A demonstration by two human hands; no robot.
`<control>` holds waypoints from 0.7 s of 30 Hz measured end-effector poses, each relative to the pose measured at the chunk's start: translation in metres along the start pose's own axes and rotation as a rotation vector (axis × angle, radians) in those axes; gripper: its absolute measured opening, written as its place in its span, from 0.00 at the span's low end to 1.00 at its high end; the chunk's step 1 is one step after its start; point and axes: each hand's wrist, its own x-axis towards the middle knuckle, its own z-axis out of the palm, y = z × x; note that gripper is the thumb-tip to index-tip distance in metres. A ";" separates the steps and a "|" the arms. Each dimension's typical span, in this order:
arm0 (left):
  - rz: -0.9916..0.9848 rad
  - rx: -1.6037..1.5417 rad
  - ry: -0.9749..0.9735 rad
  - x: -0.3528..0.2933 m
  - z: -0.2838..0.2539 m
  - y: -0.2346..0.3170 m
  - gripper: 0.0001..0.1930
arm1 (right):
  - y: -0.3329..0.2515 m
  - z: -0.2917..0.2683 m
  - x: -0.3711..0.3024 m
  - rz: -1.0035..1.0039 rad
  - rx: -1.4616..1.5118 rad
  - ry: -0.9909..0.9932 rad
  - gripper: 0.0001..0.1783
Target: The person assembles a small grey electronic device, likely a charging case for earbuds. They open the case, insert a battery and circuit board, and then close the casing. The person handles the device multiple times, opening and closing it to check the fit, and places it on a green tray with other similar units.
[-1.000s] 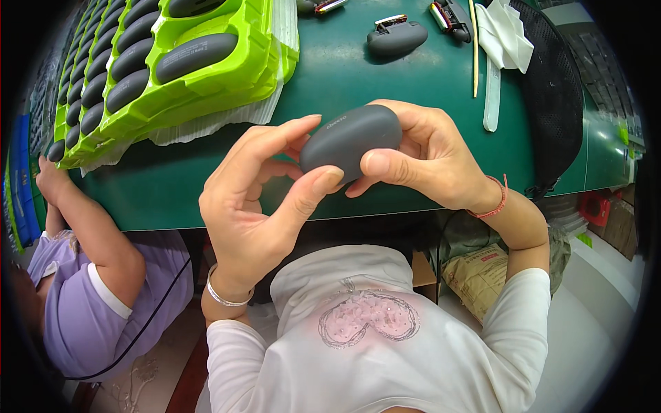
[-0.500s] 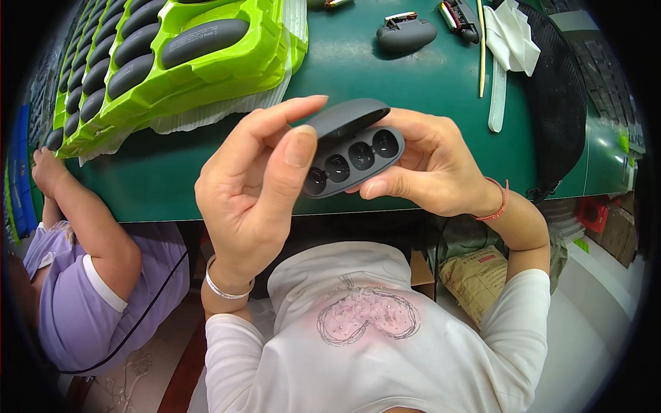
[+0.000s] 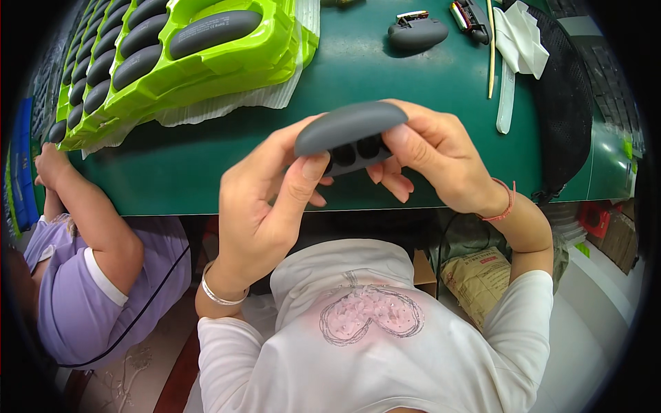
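A dark grey oval case (image 3: 351, 126), like an earbud charging case, is held up between both hands over the table's near edge. Its lid stands partly raised, and several glossy black wells show beneath it. My left hand (image 3: 265, 196) grips the left end, thumb at the front and fingers behind. At the right end, my right hand (image 3: 437, 155) has its thumb on the lid's edge and fingers under the base. The case's back is hidden from view.
A lime-green tray (image 3: 206, 79) full of similar cases stands at the left on white wrapping. Behind lie opened grey units (image 3: 418, 34), a thin stick (image 3: 491, 62), a pale flat strip (image 3: 506, 103), white cloth (image 3: 521, 41) and a black mesh bag (image 3: 561, 110). Another person's arm (image 3: 96, 206) rests at left.
The case has tilted so its lid's outer face now shows and the wells are less visible. My right thumb has moved from the base up to the lid.
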 end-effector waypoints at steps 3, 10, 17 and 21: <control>-0.090 -0.186 -0.042 -0.004 0.000 -0.007 0.15 | 0.005 0.004 -0.001 -0.075 -0.132 0.022 0.19; 0.151 0.182 0.153 0.001 0.019 -0.014 0.11 | 0.009 0.006 0.000 -0.208 -0.315 0.156 0.15; -0.166 -0.195 -0.057 0.029 0.010 -0.009 0.15 | 0.000 0.001 0.004 -0.075 -0.052 0.269 0.18; -0.290 -0.518 -0.201 0.035 -0.002 -0.008 0.25 | -0.006 -0.008 0.006 0.085 0.140 0.216 0.22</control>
